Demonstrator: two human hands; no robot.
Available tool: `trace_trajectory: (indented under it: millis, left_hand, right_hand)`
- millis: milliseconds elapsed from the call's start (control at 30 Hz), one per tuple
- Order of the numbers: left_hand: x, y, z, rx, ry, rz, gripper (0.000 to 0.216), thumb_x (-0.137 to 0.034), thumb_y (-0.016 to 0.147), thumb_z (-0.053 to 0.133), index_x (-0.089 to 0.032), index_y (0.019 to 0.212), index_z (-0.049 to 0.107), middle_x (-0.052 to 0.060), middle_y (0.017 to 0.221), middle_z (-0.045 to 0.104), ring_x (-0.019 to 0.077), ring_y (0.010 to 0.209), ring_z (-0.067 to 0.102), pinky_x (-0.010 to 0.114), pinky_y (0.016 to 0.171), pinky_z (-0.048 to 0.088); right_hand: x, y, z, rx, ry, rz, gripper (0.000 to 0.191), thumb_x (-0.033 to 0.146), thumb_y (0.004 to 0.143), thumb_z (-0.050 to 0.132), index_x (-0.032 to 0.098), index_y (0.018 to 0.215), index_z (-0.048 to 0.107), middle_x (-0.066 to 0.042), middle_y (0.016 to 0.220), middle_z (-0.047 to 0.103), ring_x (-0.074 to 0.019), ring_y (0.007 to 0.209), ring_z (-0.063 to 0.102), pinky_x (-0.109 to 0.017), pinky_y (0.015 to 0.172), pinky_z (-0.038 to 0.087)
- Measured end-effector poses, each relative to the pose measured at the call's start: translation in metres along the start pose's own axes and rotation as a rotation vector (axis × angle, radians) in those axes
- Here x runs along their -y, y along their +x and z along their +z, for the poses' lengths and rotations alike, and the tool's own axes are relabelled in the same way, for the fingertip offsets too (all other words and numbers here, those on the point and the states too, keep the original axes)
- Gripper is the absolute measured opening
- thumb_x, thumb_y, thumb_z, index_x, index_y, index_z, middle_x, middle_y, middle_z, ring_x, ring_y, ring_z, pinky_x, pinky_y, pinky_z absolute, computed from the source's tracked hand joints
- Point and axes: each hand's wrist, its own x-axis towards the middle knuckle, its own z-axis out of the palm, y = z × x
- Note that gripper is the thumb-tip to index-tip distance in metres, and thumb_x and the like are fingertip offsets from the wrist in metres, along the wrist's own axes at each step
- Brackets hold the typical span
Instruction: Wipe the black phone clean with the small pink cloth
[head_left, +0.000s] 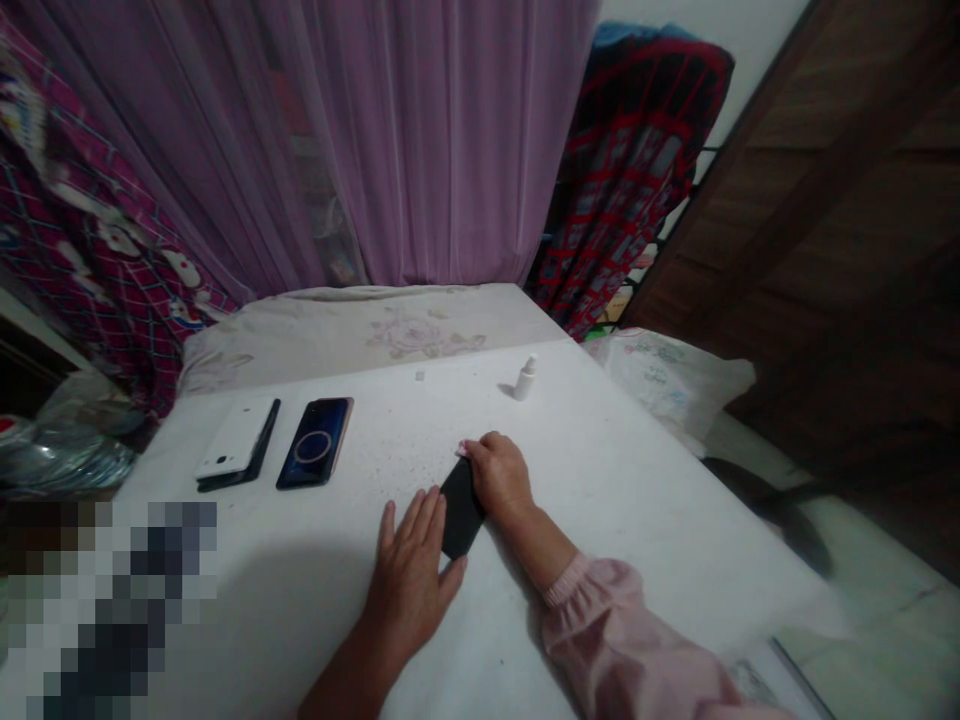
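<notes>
A flat black phone (462, 512) lies on the white-covered table between my two hands. My left hand (411, 575) is stretched out, its fingertips on the phone's left edge and the thumb by its near corner. Bent over the far right side of the phone, my right hand (501, 475) pinches a small pinkish cloth (465, 448) against the far end. Most of the cloth is hidden under the fingers. Beyond the right hand, a small white spray bottle (526, 380) stands upright.
To the left lie a dark blue phone (315, 445) with a ring mark and a white phone (238, 437) resting on a dark one. A tiny pale square (420, 376) sits near the back. Purple curtains (442, 140) hang behind the table (637, 520); a plastic bag (660, 385) is at right.
</notes>
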Motion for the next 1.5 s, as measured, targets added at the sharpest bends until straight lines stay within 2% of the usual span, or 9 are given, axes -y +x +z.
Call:
trace_trajectory:
  millis: [200,433,667,800,1000,1133,1300,1400,1500]
  left_hand:
    - [-0.002,0.001,0.000,0.003,-0.010,-0.014,0.063,-0.034,0.090,0.050,-0.009,0.146,0.035,0.018,0.146,0.048,0.0333,0.136,0.044,0.061,0.114,0.022]
    - [0.005,0.003,-0.007,0.026,-0.085,-0.041,0.059,-0.040,0.091,0.054,-0.013,0.143,0.042,0.016,0.142,0.052,0.0338,0.133,0.046,0.063,0.113,0.022]
    - [0.024,0.004,-0.014,-0.029,-0.105,-0.142,0.045,-0.044,0.084,0.066,-0.023,0.123,0.063,0.013,0.125,0.067,0.0382,0.123,0.055,0.071,0.108,0.021]
    - [0.029,0.002,-0.010,-0.003,-0.088,-0.143,0.047,-0.048,0.081,0.069,-0.024,0.120,0.064,0.013,0.133,0.062,0.0397,0.127,0.051,0.072,0.106,0.025]
    - [0.024,0.000,-0.004,-0.013,-0.081,-0.182,0.058,-0.045,0.083,0.066,-0.021,0.135,0.053,0.016,0.137,0.058,0.0377,0.130,0.049,0.067,0.109,0.024]
    - [0.020,0.003,-0.008,0.023,-0.094,-0.174,0.050,-0.043,0.085,0.065,-0.025,0.131,0.057,0.013,0.139,0.057,0.0377,0.133,0.046,0.069,0.109,0.022]
    - [0.020,0.005,-0.013,0.047,-0.099,-0.127,0.047,-0.044,0.083,0.067,-0.026,0.126,0.061,0.012,0.140,0.056,0.0398,0.134,0.044,0.074,0.107,0.021]
    - [0.019,0.006,-0.013,0.058,-0.095,-0.103,0.044,-0.041,0.084,0.066,-0.027,0.126,0.062,0.011,0.141,0.055,0.0398,0.134,0.043,0.075,0.107,0.021]
    - [0.017,0.006,-0.014,0.065,-0.086,-0.098,0.043,-0.040,0.085,0.065,-0.026,0.126,0.062,0.011,0.140,0.055,0.0403,0.134,0.043,0.075,0.106,0.021]
  right_hand:
    - [0.011,-0.019,-0.012,0.060,0.076,-0.203,0.015,0.024,0.091,0.061,0.026,0.098,0.074,-0.003,0.083,0.064,-0.0178,0.076,0.053,-0.030,0.066,0.034]
    - [-0.014,0.009,-0.001,0.009,0.000,0.040,0.023,0.029,0.095,0.055,0.023,0.091,0.077,-0.006,0.079,0.062,-0.0187,0.072,0.051,-0.029,0.064,0.034]
    - [-0.016,0.006,0.004,-0.029,0.024,0.027,0.025,0.027,0.096,0.051,0.023,0.096,0.076,-0.006,0.081,0.062,-0.0186,0.073,0.051,-0.030,0.064,0.033]
    - [0.003,-0.006,-0.007,0.024,0.053,-0.058,0.020,0.025,0.094,0.056,0.024,0.091,0.076,-0.006,0.080,0.063,-0.0185,0.072,0.051,-0.031,0.064,0.032]
    - [0.040,-0.049,-0.027,0.080,0.159,-0.259,0.015,0.023,0.092,0.057,0.022,0.092,0.072,-0.004,0.079,0.061,-0.0169,0.072,0.050,-0.030,0.063,0.031]
    - [0.021,-0.047,-0.031,0.099,0.151,-0.278,0.017,0.022,0.092,0.057,0.024,0.093,0.074,-0.005,0.079,0.062,-0.0163,0.072,0.052,-0.030,0.063,0.033]
    - [-0.025,-0.025,-0.024,-0.041,0.043,-0.070,0.027,0.027,0.096,0.050,0.022,0.094,0.077,-0.007,0.076,0.063,-0.0171,0.066,0.051,-0.031,0.059,0.034]
    - [-0.020,-0.032,-0.025,-0.075,0.065,-0.071,0.029,0.029,0.097,0.048,0.022,0.093,0.076,-0.006,0.075,0.062,-0.0167,0.064,0.049,-0.030,0.058,0.033]
    - [0.004,-0.056,-0.035,-0.009,0.175,-0.196,0.026,0.024,0.097,0.048,0.022,0.096,0.074,-0.005,0.076,0.062,-0.0161,0.068,0.050,-0.029,0.060,0.034]
